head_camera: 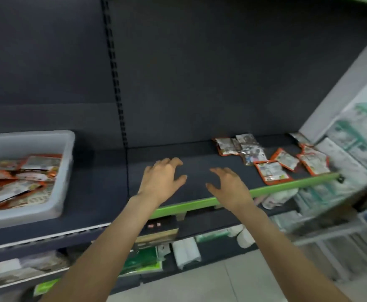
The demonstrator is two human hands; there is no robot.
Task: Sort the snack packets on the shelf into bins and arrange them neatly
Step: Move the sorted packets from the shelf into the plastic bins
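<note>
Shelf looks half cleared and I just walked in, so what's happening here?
A person is sorting snack packets. Both hands, left hand and right hand, hover open and empty over the bare middle of the shelf. A grey bin at the left already holds a jumble of packets. A loose scatter of packets lies at the right end, not yet binned.

Single head view, angled down, close over the dark shelf (200,166).
</note>
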